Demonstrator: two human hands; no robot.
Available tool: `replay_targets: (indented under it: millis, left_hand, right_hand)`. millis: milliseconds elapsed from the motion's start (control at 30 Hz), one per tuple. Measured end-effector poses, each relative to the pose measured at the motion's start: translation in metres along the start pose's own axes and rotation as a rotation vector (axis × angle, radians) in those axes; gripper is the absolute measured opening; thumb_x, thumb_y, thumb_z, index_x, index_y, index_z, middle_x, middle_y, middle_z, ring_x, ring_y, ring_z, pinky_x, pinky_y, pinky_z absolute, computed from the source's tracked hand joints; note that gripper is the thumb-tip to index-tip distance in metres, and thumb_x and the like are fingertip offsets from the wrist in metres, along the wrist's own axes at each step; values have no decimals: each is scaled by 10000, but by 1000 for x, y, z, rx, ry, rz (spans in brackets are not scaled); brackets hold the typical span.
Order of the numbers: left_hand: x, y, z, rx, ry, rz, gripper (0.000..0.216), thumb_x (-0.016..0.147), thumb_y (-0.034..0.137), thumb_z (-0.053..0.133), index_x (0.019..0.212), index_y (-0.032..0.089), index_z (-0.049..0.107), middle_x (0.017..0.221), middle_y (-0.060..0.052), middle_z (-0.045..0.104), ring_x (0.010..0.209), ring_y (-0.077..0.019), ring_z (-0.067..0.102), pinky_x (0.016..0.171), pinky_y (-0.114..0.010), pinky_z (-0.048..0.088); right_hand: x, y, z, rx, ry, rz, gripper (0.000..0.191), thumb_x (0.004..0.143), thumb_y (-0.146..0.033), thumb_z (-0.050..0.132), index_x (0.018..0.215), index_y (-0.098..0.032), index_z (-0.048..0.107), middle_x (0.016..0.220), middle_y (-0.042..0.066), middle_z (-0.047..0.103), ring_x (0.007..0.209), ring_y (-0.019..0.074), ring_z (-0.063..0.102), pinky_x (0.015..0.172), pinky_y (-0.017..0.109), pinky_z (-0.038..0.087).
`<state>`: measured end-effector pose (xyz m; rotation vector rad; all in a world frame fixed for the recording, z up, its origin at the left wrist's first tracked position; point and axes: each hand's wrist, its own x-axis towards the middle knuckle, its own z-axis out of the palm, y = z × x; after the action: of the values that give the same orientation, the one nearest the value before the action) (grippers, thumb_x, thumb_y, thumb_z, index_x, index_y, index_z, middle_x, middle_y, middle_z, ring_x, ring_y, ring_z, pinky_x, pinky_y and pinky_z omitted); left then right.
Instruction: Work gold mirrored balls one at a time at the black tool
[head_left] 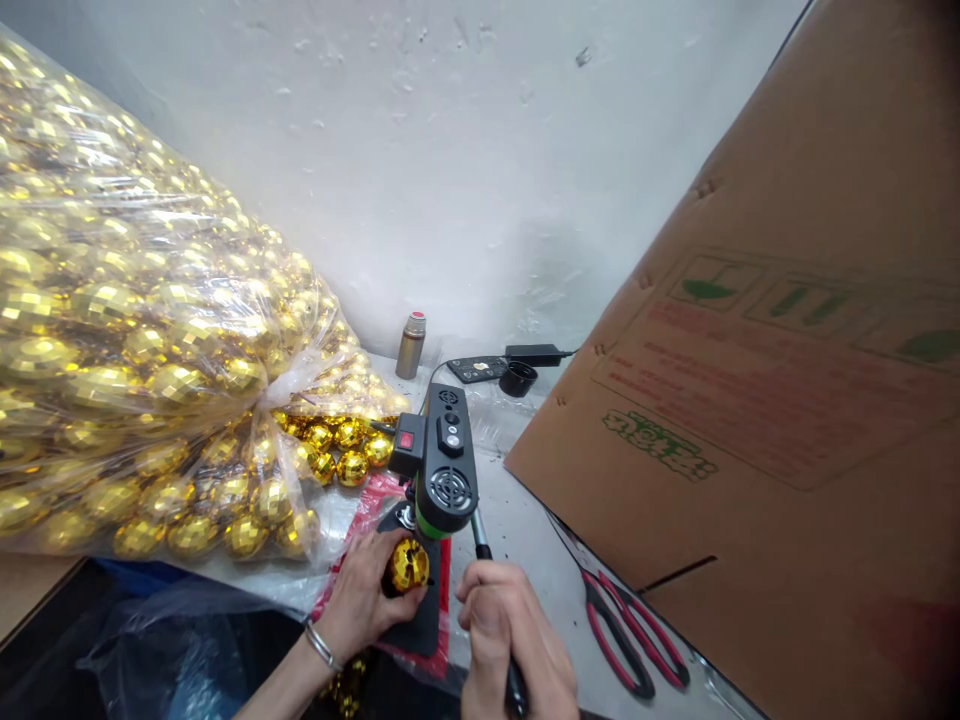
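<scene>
My left hand (pixel 364 597) is closed round a small gold mirrored ball (pixel 408 566), holding it on the black base under a black and green machine (pixel 442 462) with a red switch. My right hand (pixel 504 635) is wrapped round the machine's metal lever handle (pixel 481 541), just right of the ball. A metal bracelet sits on my left wrist.
A huge clear bag of gold mirrored balls (pixel 142 340) fills the left, with loose ones spilling near the machine. A large cardboard box (pixel 757 400) leans at the right. Red-handled scissors (pixel 630 640) lie by it. A small flask (pixel 410 345), a power adapter and a black cup stand at the wall.
</scene>
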<state>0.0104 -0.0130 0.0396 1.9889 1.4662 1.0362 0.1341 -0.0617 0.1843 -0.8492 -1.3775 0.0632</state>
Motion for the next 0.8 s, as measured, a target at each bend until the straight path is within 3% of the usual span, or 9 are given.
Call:
replay_targets:
  millis: [200, 400, 567, 733, 800]
  left_hand:
    - [4, -5, 2, 21, -96, 23, 515, 743, 255, 726, 1245, 195, 629, 1070, -109, 724, 988, -321, 648, 917, -475, 501]
    - [1, -8, 6, 7, -89, 23, 485, 762, 232, 691, 1242, 213, 623, 1096, -104, 718, 1007, -313, 630, 922, -464, 481]
    - [1, -8, 6, -47, -79, 35, 484, 783, 263, 687, 1259, 217, 619, 1091, -97, 719, 1006, -308, 633, 923, -460, 487]
    - [1, -8, 7, -65, -71, 8, 514, 739, 232, 698, 1246, 180, 631, 1085, -119, 714, 1007, -331, 635, 914, -487, 495]
    - [1, -8, 7, -70, -71, 6, 519, 731, 218, 696, 1245, 176, 634, 1099, -128, 715, 1023, -338, 636, 926, -500, 491]
  right_hand:
    - [-20, 13, 1, -107, 12, -16, 327, 984, -67, 447, 689, -194, 512, 682, -14, 587, 582, 84, 560, 579, 228, 445]
    - [-41, 28, 8, -154, 98, -67, 386, 1058, -208, 420, 685, -196, 516, 666, -37, 578, 596, 77, 579, 794, 271, 528]
    - [-41, 35, 9, -159, 122, -87, 406, 1056, -193, 410, 661, -192, 503, 651, -41, 555, 581, 73, 547, 769, 260, 532]
    - [-40, 48, 9, -146, 140, -257, 399, 1041, -178, 412, 649, -200, 482, 624, -55, 514, 528, 60, 501, 699, 218, 511]
    - [-40, 51, 10, -140, 151, -261, 379, 1034, -166, 409, 666, -202, 496, 625, -57, 515, 514, 65, 493, 706, 231, 517]
